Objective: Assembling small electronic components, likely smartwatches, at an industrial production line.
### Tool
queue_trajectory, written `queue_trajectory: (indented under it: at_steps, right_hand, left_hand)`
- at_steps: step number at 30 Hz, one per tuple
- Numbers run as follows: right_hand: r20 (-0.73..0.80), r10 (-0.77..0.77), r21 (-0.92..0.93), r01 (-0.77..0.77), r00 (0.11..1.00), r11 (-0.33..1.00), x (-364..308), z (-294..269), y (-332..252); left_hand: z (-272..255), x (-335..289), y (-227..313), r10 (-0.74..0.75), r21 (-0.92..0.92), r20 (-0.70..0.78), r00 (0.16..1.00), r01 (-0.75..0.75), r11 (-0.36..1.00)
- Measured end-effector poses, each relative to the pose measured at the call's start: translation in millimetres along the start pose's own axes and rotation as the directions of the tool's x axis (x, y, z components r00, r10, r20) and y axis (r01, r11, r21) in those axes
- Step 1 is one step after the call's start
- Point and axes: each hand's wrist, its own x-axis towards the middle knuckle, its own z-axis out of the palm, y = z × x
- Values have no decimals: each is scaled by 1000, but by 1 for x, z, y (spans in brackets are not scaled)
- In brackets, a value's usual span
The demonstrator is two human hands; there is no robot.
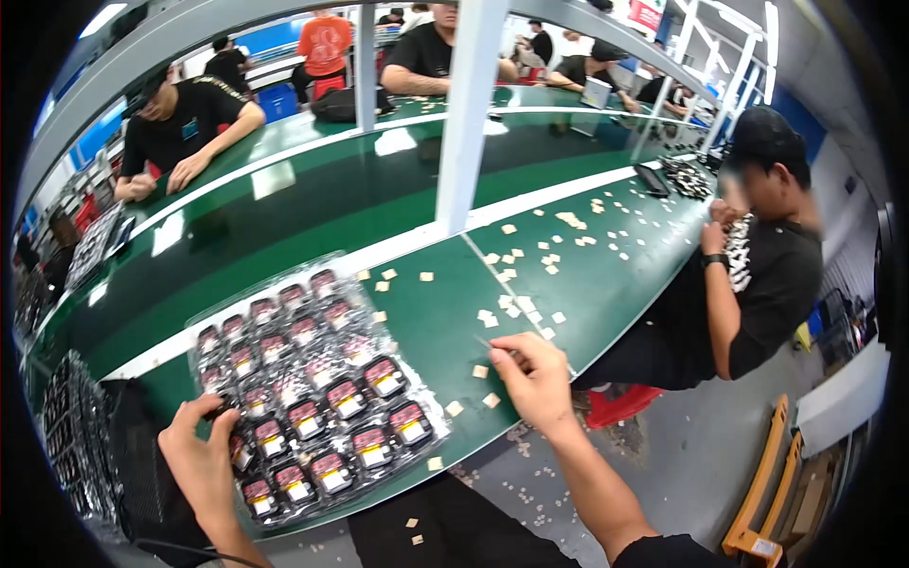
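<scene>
A clear plastic blister tray lies on the green bench, holding rows of small black devices with red, white and yellow faces. At its left edge my left hand is closed, thumb and fingers pinching a small dark device, mostly hidden by the fingers. To the right of the tray, my right hand hovers over the bench, thumb and forefinger pressed on a thin greyish sliver. Its kind is too small to tell. Small cream-coloured squares lie on the bench just below that hand.
More cream squares are scattered across the bench. A white post rises beyond the tray beside the green conveyor belt. Stacked trays stand at left. A co-worker sits at right; others work across the belt.
</scene>
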Motion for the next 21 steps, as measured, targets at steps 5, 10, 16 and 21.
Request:
queue_trajectory:
  at_steps: [5, 10, 16, 21]
  right_hand:
    - [26, 5, -65, -3, 1000, 998, 0, -15, -4]
    - [23, -16, -43, 17, 1000, 999, -2, -15, -5]
    - [18, -41, -44, 42, 999, 998, -1, -13, -2]
    - [34, -36, -23, 37, 999, 999, 0, -14, -4]
  left_hand:
    - [14, 2, 9, -69, 129, 163, 984, 48, 990]
    - [11, -4, 1, 80, 108, 167, 983, -99, 989]
    - [5, -1, -5, 167, 190, 216, 962, -209, 959]
    - [6, 5, -29, 178, 44, 191, 965, -189, 981]
